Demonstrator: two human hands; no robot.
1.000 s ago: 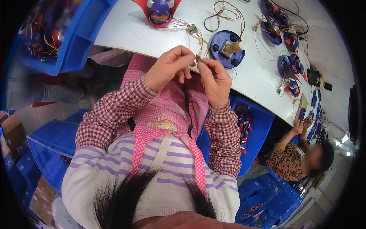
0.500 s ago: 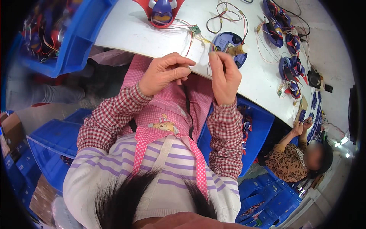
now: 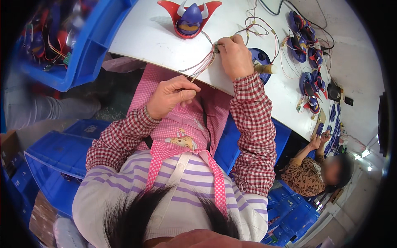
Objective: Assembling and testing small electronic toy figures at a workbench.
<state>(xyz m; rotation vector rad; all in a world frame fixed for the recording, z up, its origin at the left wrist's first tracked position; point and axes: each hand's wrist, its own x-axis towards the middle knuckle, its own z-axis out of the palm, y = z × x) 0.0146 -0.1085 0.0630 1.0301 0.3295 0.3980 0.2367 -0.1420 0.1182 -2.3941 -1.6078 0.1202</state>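
A purple toy head (image 3: 190,20) with white horns and a red collar stands on the white table in front of me. Thin wires (image 3: 206,62) run from it past a small green circuit board (image 3: 216,48) and down to the table's near edge. My right hand (image 3: 236,58) reaches over the table, closed, with thumb and forefinger pinching the board. My left hand (image 3: 171,97) is in front of the table edge, fingers closed together at the lower ends of the wires. Its fingertips partly hide those ends. Beside my right wrist lies a purple round part (image 3: 258,56) with a yellowish spool (image 3: 264,68).
At the left stands a blue bin (image 3: 89,49) full of wired toy parts. Several purple toy assemblies (image 3: 308,80) lie along the table's right side, near a dark cable (image 3: 285,8). Farther right, another person (image 3: 306,175) works at the table. Blue crates (image 3: 53,161) stand behind me.
My right hand has moved forward and left onto the circuit board, from beside the round part. My left hand has moved slightly left and down. The wires now stretch toward it.
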